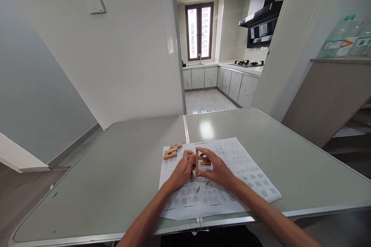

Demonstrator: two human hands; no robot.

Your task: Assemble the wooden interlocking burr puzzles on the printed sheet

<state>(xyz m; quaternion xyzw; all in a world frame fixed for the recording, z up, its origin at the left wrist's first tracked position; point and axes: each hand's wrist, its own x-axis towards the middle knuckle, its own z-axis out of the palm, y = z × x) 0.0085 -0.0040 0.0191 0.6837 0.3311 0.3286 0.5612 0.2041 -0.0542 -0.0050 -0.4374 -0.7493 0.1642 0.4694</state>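
Over a printed paper sheet (252,179), my left hand (185,166) is closed around small wooden puzzle pieces, largely hidden by its fingers. My right hand (218,168) spans an upright wooden puzzle piece (197,161), thumb at its lower end and a finger at its top. Just right of that bar, within the curve of the right hand, shows a notched wooden piece (206,161); whether it is joined to the others I cannot tell. Several loose notched wooden blocks (170,155) lie on the sheet's upper left corner, beyond the left hand.
The sheet lies on a grey-green folding table (121,181) with a metal rim and a centre seam. A small teal bit (54,195) is near its left edge. Large plastic bottles (340,38) stand on a cabinet at right. Behind the table, a doorway opens onto a kitchen.
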